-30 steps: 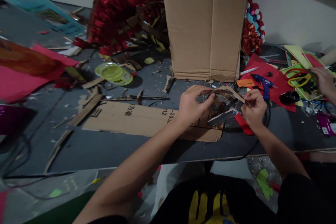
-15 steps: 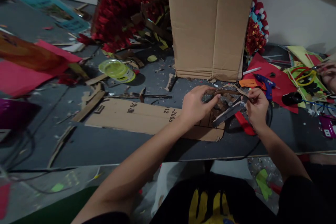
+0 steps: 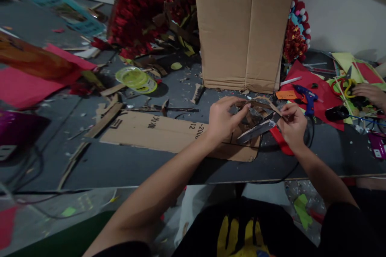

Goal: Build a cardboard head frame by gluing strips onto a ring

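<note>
A bent assembly of cardboard strips (image 3: 256, 131) is held between both hands, above the right end of a flat printed cardboard piece (image 3: 169, 134). My left hand (image 3: 226, 118) grips its left side, thumb pressed against the fingers. At the other side, my right hand (image 3: 292, 124) pinches the end of a thin curved strip. One dark, straight strip slants down and left from near the right fingers. A red tool with a long flat shape (image 3: 282, 140) lies partly behind the assembly and right hand; its kind is unclear.
Behind stands a tall cardboard box (image 3: 241, 32). At right are a blue glue gun (image 3: 307, 98), scissors (image 3: 343, 86) and another person's hand (image 3: 369, 92). A yellow-green tub (image 3: 137, 80) tilts at left, near cardboard scraps (image 3: 105, 116) and red paper decorations (image 3: 135, 12).
The cardboard assembly has shifted and turned slightly between my hands, its dark strip now further left. At right, the other person's hand has moved down beside the scissors, which now lie among the papers.
</note>
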The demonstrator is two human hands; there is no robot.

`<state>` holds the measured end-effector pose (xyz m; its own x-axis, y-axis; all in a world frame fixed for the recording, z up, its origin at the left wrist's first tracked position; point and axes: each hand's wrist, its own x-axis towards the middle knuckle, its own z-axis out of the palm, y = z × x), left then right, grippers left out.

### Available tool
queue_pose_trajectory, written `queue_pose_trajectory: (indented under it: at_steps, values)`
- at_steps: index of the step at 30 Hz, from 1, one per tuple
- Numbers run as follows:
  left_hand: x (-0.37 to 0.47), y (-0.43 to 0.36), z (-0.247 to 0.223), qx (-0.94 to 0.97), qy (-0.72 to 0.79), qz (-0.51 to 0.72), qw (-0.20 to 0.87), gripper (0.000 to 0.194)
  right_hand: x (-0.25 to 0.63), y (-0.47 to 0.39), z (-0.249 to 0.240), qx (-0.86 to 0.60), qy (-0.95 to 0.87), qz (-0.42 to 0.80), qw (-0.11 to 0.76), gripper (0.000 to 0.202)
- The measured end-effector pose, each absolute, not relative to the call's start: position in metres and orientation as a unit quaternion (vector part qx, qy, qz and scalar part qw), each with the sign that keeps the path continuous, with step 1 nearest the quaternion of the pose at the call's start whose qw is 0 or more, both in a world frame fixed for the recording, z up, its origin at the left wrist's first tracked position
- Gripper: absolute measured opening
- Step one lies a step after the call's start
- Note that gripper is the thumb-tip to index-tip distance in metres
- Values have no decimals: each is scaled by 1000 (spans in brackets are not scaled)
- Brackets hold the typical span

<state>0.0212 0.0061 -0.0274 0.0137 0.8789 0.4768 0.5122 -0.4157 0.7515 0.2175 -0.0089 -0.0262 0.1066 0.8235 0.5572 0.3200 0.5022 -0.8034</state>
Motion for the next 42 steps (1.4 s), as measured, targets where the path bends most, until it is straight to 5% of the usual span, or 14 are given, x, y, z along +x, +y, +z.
queue_pose_trajectory:
  at_steps: [12,21,28,42]
  values:
    - [20,7,-28,668,523,497,183,15,220,-15,-25,-377,-748,45,545,19]
    - [22,5,-25,680,527,464,211,18,222,-6,-28,-432,-667,148,589,20]
    - [22,4,-25,675,513,484,218,14,223,-8,-29,-395,-696,110,589,21]
    - [19,3,-23,710,425,553,96,12,228,-12,-22,-308,-745,-70,588,20]
